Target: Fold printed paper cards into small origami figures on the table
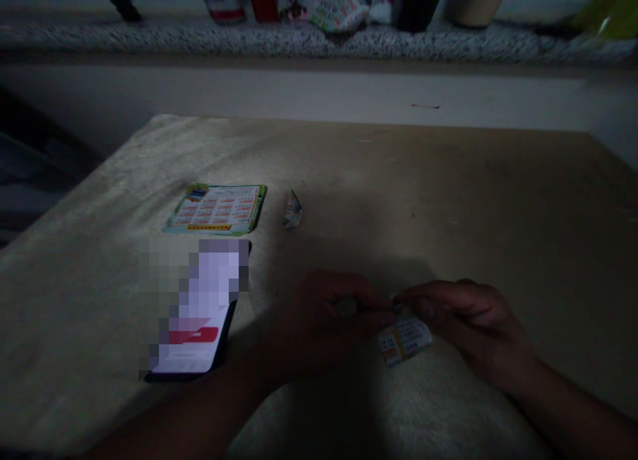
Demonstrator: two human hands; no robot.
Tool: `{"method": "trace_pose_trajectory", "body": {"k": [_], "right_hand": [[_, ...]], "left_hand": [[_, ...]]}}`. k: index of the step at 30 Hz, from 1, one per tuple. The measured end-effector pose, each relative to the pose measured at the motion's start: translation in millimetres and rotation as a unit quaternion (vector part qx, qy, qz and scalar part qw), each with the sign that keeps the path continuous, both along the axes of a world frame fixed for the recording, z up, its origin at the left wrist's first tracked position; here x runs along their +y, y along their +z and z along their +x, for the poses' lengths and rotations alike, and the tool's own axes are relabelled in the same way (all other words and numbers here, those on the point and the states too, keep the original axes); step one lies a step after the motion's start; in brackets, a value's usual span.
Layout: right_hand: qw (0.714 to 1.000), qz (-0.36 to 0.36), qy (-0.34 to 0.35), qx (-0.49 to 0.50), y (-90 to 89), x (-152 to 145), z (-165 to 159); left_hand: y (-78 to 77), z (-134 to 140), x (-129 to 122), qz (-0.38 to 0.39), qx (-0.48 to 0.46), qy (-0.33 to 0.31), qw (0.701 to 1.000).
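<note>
A small folded piece of printed paper [406, 340], with rows of text and an orange-yellow stripe, hangs between my hands low in the view. My left hand [333, 307] pinches it at its upper left edge, thumb and index finger together. From the other side my right hand [463, 314] grips the upper right edge, its fingertips almost meeting those of the left. The fingers cover the paper's top edge. Beyond my left hand stands a small folded paper piece [293, 211]. A stack of printed calendar cards [216, 209] lies flat to its left.
A phone [199, 314] with a lit, partly pixelated screen lies beside my left forearm on the pale table [478, 194]. Behind the table, a speckled stone ledge [279, 44] carries a crumpled printed paper piece [339, 11], a dark container [419, 4] and a beige container [476, 4].
</note>
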State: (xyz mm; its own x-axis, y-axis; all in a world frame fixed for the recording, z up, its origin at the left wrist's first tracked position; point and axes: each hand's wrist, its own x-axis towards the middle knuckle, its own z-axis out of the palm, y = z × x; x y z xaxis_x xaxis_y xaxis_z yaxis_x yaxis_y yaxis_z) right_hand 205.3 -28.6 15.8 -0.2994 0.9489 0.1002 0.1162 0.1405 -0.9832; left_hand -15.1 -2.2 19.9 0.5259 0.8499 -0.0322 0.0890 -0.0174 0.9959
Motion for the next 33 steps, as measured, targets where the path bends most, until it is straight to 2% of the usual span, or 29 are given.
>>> {"method": "trace_pose_trajectory", "body": {"k": [9,16,26,29,33], "right_hand": [[0.999,0.022,-0.035,0.003,-2.8,3.5,1.2],[0.996,0.026,0.008,-0.080,-10.7,4.1,-1.8],[0.993,-0.103,0.054,-0.002,-8.7,2.1,1.7],[0.992,-0.118,0.038,0.003,-8.2,3.0,1.1],[0.995,-0.099,0.015,0.031,-6.5,4.0,-1.8]], "left_hand": [[-6.0,1.7,0.2,-0.024,-0.019,0.042,0.999],[-10.6,5.2,-1.5,-0.073,-0.029,-0.003,0.997],[-12.8,6.2,2.5,-0.195,-0.124,-0.018,0.973],[-13.9,6.1,3.0,-0.184,-0.118,0.000,0.976],[-13.9,5.9,-0.6,-0.075,-0.047,0.066,0.994]]}}
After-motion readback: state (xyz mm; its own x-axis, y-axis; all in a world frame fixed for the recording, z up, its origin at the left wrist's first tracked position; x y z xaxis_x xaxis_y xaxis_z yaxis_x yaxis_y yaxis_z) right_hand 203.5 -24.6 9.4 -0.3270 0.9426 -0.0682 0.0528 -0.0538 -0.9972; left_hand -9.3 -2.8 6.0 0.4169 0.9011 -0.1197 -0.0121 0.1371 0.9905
